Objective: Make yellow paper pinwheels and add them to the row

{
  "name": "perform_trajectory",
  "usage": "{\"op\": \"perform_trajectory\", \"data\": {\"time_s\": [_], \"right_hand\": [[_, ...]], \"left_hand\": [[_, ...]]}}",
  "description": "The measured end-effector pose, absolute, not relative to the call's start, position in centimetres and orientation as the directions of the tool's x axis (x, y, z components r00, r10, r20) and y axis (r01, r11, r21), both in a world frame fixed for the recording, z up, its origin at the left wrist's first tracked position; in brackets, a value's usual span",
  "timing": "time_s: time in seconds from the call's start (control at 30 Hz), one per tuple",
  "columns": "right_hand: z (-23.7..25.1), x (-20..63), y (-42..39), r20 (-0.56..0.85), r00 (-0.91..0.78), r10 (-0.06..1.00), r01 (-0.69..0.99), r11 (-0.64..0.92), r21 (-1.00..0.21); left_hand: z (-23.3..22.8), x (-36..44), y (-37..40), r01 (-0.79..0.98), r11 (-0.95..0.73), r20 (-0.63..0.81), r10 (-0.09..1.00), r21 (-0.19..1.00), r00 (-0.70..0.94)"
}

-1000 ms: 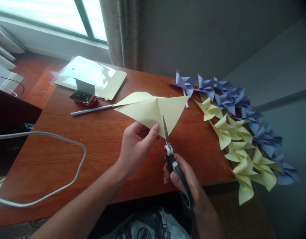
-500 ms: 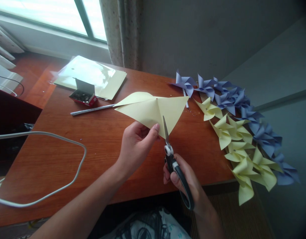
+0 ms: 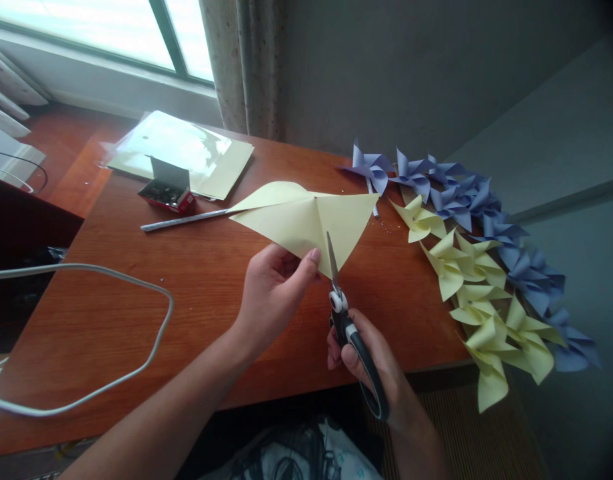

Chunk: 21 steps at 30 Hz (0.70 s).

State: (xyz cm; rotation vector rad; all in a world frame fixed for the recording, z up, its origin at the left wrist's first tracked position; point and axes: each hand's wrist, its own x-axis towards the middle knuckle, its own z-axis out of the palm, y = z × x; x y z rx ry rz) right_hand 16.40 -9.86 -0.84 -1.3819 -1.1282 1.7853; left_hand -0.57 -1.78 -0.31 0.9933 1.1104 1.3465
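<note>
Between the thumb and fingers of my left hand (image 3: pixel 279 283) is a yellow sheet of paper (image 3: pixel 291 223), pinched near its lower corner. The sheet has a crease running to its middle, and its left side is split into two flaps. My right hand (image 3: pixel 366 353) is wrapped round the black-and-white handles of a pair of scissors (image 3: pixel 340 307). One scissor blade lies over the paper near its lower corner, pointing up; the other blade is hidden behind the sheet. Part of my right fingers is hidden by the handles.
Yellow pinwheels (image 3: pixel 479 303) and purple pinwheels (image 3: pixel 456 200) line the desk's right side. A rolled paper stick (image 3: pixel 181 221), a small open red box (image 3: pixel 167 193) and a stack of sheets in plastic (image 3: pixel 186 150) lie beyond my left hand. A white cable (image 3: pixel 159 327) loops at left.
Almost nothing differs. The paper's upper left flap has lifted very slightly, while both hands and the scissors hold nearly the same place.
</note>
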Motion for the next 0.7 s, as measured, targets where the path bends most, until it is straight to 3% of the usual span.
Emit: {"op": "perform_trajectory", "data": {"time_s": [0.7], "right_hand": [[-0.72, 15.84, -10.07, -0.453, -0.203, 0.868, -0.037, -0.47, -0.882]], "left_hand": [[-0.12, -0.67, -1.88, -0.131, 0.039, -0.053, 0.993, 0.991, -0.107]]}}
